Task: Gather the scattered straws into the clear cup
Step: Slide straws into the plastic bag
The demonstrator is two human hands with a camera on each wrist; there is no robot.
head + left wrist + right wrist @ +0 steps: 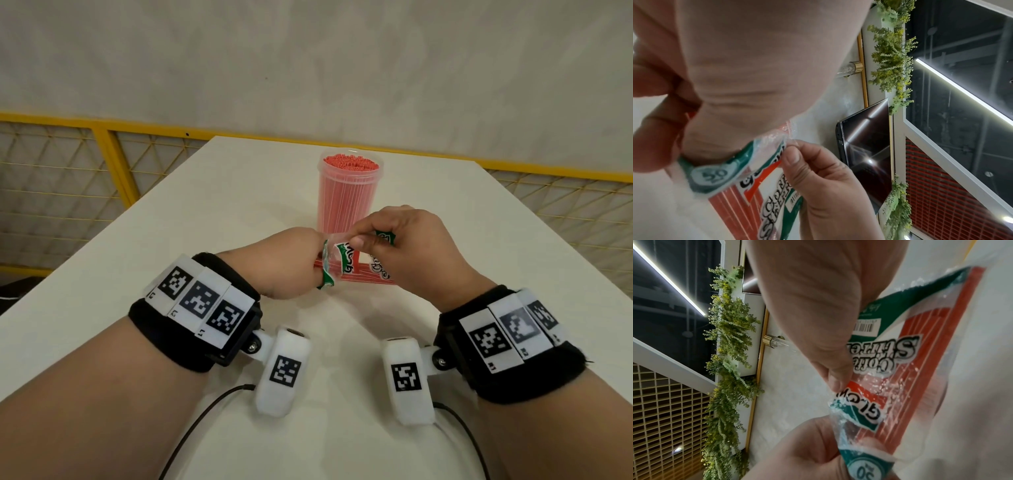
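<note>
A clear cup [346, 192] packed with upright red straws stands on the white table [205, 240] just beyond my hands. Both hands hold a clear plastic packet [342, 263] with green, white and orange print above the table. Red straws [363, 278] lie inside it. My left hand [301, 263] pinches the packet's left top corner, fingers curled. My right hand [366, 240] pinches the top edge beside it between thumb and forefinger. The left wrist view shows the packet [756, 186] and the right hand [828, 186] on its edge. The right wrist view shows the packet [910, 369] stretched between the hands.
A yellow mesh railing [102, 164] runs behind and to the left of the table. Black cables [205, 411] trail from the wrist cameras across the near table. A pale wall rises behind.
</note>
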